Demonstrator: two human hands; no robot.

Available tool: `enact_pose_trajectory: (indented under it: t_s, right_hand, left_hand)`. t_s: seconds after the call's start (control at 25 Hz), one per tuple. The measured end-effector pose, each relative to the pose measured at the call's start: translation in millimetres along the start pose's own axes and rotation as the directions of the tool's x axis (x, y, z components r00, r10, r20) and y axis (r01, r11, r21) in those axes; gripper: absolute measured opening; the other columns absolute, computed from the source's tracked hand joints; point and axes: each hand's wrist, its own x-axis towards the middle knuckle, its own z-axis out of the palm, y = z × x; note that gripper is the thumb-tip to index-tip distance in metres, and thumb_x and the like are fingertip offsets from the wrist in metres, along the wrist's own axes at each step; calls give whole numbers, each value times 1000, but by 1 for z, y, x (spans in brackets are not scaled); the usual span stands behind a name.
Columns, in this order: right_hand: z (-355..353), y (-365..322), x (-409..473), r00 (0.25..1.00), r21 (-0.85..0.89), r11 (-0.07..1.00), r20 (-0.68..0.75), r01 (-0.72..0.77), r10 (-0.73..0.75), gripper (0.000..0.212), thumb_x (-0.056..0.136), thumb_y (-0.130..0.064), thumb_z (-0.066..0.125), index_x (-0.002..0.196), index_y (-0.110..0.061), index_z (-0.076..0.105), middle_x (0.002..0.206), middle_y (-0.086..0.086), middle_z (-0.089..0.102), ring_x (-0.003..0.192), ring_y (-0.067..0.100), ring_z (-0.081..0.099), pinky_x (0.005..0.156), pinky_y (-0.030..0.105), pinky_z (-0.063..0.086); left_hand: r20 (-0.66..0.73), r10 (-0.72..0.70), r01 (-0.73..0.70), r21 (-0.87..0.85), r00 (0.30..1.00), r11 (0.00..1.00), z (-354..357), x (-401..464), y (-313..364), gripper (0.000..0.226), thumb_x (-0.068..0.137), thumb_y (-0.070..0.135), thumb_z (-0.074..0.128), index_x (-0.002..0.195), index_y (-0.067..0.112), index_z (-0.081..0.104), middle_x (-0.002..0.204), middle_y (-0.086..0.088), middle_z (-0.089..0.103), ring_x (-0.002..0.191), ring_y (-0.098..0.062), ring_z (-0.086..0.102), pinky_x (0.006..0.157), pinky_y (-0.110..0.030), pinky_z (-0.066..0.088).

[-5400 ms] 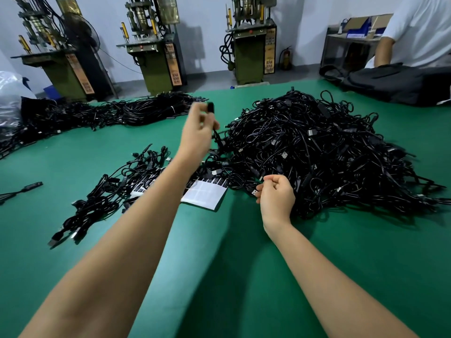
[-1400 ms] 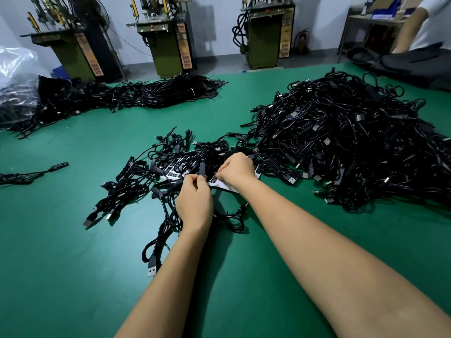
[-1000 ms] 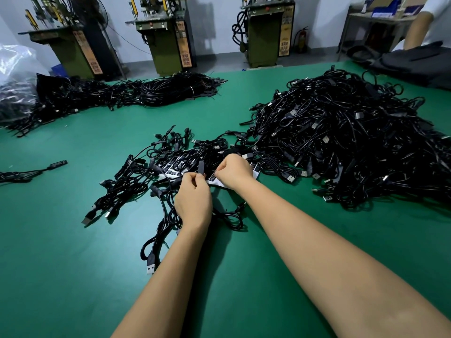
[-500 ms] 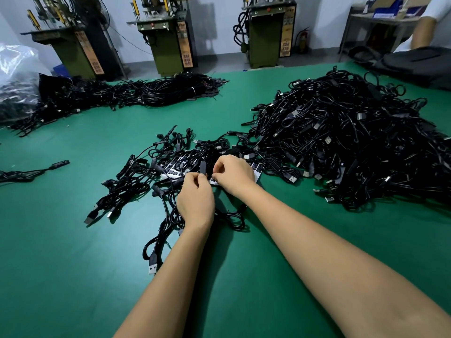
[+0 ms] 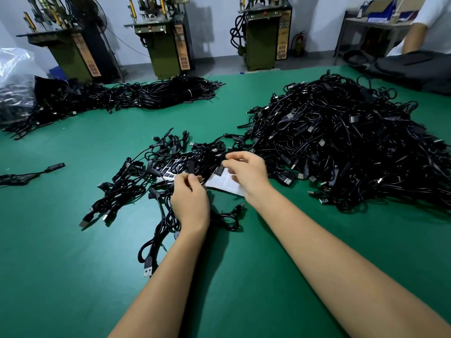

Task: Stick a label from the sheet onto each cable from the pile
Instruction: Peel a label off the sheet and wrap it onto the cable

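Note:
My left hand (image 5: 190,199) pinches a black cable (image 5: 163,230) just below its plug block (image 5: 190,167), which stands upright; the cable trails back toward me over the green table (image 5: 73,276). My right hand (image 5: 247,172) hovers above the white label sheet (image 5: 225,185) and pinches a small dark label (image 5: 219,171) between thumb and finger. A second sheet with black labels (image 5: 170,168) lies half under cables. The big pile of black cables (image 5: 341,147) rises on the right. A smaller, flatter heap of cables (image 5: 127,189) lies to the left of my hands.
A long heap of cables (image 5: 127,98) runs along the back left, beside a plastic bag (image 5: 14,79). One loose cable (image 5: 31,174) lies at the left edge. Green machines (image 5: 168,45) stand behind the table. Another person (image 5: 419,30) and a black bag (image 5: 415,69) are far right.
My right hand has lifted off the label sheet and drawn slightly right, uncovering the white sheet. My left hand still holds the cable's plug end upright in nearly the same place.

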Motion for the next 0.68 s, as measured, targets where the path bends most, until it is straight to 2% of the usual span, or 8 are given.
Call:
enact_pose_trajectory:
  t_s: [0.08,0.2,0.28,0.36,0.44,0.56,0.68]
  right_hand:
    - [-32,0,-5,994,129,988,-53,-84,92,15,81,-3,70,85,-17,70,76,-3,68,67,8,61,60,20,50]
    - [-78,4,-13,986,276,954,-89,-115,144,15,79,0,73,85,-13,72,69,-2,71,62,8,64,55,18,52]
    - [-93,9,-19,985,320,942,-102,-101,140,14,79,2,72,84,-11,72,67,0,70,61,8,65,54,18,52]
    - [-98,15,-21,987,323,945,-126,-51,96,14,79,3,71,85,-10,72,69,1,71,63,8,65,57,17,53]
    - [-97,18,-22,990,309,951,-135,9,35,17,79,3,72,86,-13,72,73,-1,71,67,7,66,60,17,53]
    - [-96,21,-21,991,266,961,-125,74,-42,22,77,4,73,86,-16,73,75,-5,70,70,6,66,63,18,53]
    - [-94,25,-22,986,214,967,-119,136,-113,24,76,5,73,84,-17,72,72,-4,66,69,7,65,64,19,53]
  left_hand:
    - [57,80,-71,-148,995,987,2,-4,3,15,102,19,40,95,17,53,83,5,63,62,-5,61,60,-24,48]
    - [358,150,-39,-301,922,953,15,-17,11,15,101,10,42,97,10,57,74,2,57,53,-8,46,48,-22,40]
    - [553,131,39,-286,823,958,26,-26,16,17,100,6,44,98,11,60,72,4,57,50,-5,40,45,-16,34]
    - [672,101,39,-190,734,981,31,-31,18,21,100,5,45,96,16,62,71,7,59,47,-3,38,44,-13,32]
    - [714,79,53,-161,696,986,32,-31,18,24,99,5,45,91,19,63,68,7,59,44,-1,37,43,-12,31]
    - [711,42,136,-192,702,972,30,-27,17,24,99,4,45,87,17,62,65,6,59,43,0,36,41,-12,29]
    - [713,34,142,-186,700,972,30,-26,16,22,98,4,47,87,14,63,63,6,61,42,-1,36,40,-11,29]
